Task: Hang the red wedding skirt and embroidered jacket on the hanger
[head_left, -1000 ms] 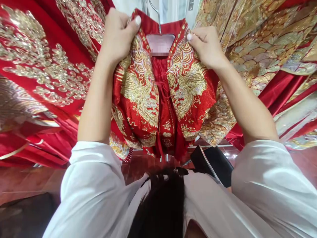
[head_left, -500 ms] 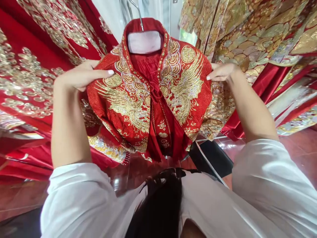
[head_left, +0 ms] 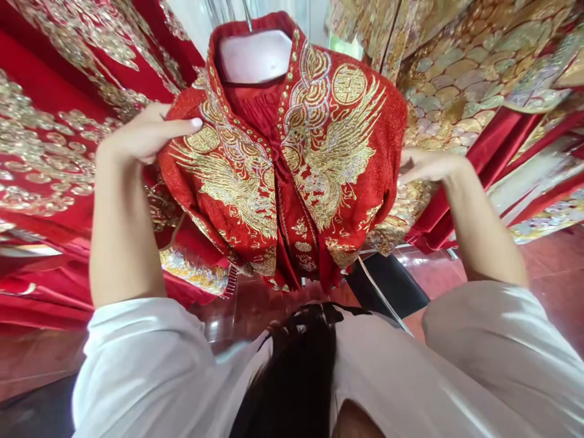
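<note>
A red jacket (head_left: 356,201) with gold phoenix embroidery and a studded stand collar hangs in front of me on a white hanger (head_left: 255,56) with a metal hook. My left hand (head_left: 141,135) grips its left-side shoulder, thumb lying on the front and fingers behind the cloth. At the opposite sleeve's outer edge, my right hand (head_left: 426,165) is closed on the fabric, its fingertips partly hidden by the sleeve. Red gathered cloth with a tied cord (head_left: 279,152) shows between the jacket's open front edges.
Red garments with gold sequins (head_left: 45,152) hang close on the left. Gold scale-patterned garments (head_left: 456,79) hang on the right. A black flat object (head_left: 387,286) with a pale bar beside it lies low, over reddish floor tiles (head_left: 542,267).
My right hand has moved outward and lower, from the shoulder's front to the sleeve's outer edge. That shoulder now sits rounder and farther right. My left hand keeps its grip.
</note>
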A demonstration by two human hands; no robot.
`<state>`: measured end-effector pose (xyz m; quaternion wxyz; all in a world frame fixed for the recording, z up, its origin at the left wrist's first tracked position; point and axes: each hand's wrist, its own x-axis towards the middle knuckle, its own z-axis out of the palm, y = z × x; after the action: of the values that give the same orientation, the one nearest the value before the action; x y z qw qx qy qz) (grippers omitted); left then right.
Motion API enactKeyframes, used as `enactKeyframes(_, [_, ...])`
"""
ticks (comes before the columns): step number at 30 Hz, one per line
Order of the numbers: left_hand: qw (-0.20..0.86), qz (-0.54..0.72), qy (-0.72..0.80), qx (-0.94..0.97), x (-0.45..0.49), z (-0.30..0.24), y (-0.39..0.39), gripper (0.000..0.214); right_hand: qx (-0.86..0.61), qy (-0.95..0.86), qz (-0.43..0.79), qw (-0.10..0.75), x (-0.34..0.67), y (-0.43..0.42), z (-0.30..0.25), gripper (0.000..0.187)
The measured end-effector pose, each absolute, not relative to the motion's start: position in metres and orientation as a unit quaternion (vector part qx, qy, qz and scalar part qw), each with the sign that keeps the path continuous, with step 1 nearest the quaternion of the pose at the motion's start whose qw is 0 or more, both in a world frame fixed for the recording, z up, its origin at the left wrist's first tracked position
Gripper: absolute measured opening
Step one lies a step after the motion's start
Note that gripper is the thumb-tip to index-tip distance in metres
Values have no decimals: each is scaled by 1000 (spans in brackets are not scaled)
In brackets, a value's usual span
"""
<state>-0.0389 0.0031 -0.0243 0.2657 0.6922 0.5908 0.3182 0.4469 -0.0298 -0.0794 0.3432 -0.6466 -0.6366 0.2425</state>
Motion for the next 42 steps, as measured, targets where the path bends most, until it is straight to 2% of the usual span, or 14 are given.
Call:
enactKeyframes(2, [261,310,590,698,-42,-23,4,76,-673,-692,226,132,448,-42,-81,37])
enactKeyframes(4, [227,296,580,724,-44,-23,1,86,-715,-688,116,43,450,-62,-79,35])
enactKeyframes(6, [112,334,549,758,-41,-30,-4,92,-781,-617,-16,94,442,-85,-78,29])
enactKeyframes(8, [-70,449,485,747,-30,-50,-12,90,-803,-538,-121,227,415,-106,-86,35])
enactKeyframes(10, [-227,565,409,680,-9,-83,-25,78,-722,-541,-194,385,369,-120,-107,44])
enactKeyframes(12, [-271,581,402,654,21,-128,-43,59,-595,-605,-222,480,316,-123,-138,50])
enactKeyframes(15, [-193,517,519,653,65,-198,-70,58,-584,-636,-124,489,254,-111,-187,63])
enactKeyframes(20, [-98,543,612,566,76,-263,-94,45,-567,-630,-59,528,254,-84,-224,45])
enactKeyframes(23, [5,559,630,539,59,-267,-99,23,-569,-608,8,553,267,-82,-223,36])
enactKeyframes(26, [32,565,641,518,61,-255,-114,9,-573,-591,111,558,257,-94,-212,25])
enactKeyframes(30, [30,612,521,595,102,-226,-160,14,-447,-630,250,584,235,-134,-178,17])
enactKeyframes(34, [75,628,463,621,140,-215,-173,17,-381,-641,290,600,228,-139,-155,20])
enactKeyframes(39, [191,582,546,571,134,-247,-108,17,-473,-643,284,531,222,-75,-192,14])
enactKeyframes(42, [289,626,501,523,121,-278,-88,17,-430,-640,348,534,221,-65,-227,29])
